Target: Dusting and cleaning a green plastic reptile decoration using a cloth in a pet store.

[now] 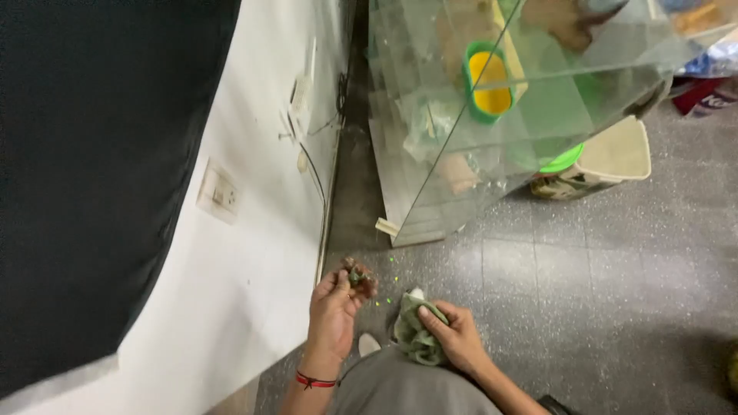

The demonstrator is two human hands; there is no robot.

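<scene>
My left hand [334, 311] is raised near the white wall, fingers pinched on a small dark greenish-brown object [357, 276]; a red thread band circles that wrist. My right hand [453, 334] rests low beside my knee and grips a crumpled pale green cloth [413, 332]. The two hands are about a hand's width apart, above a grey speckled floor with a few tiny bright green specks [392, 280] scattered on it.
A glass display cabinet [430, 177] stands ahead, holding a green-rimmed yellow container [490, 83]. A cream bin [615, 154] with a green lid sits behind it. The white wall [254, 253] at left carries a socket plate [218, 194], cables and a large black panel [92, 154].
</scene>
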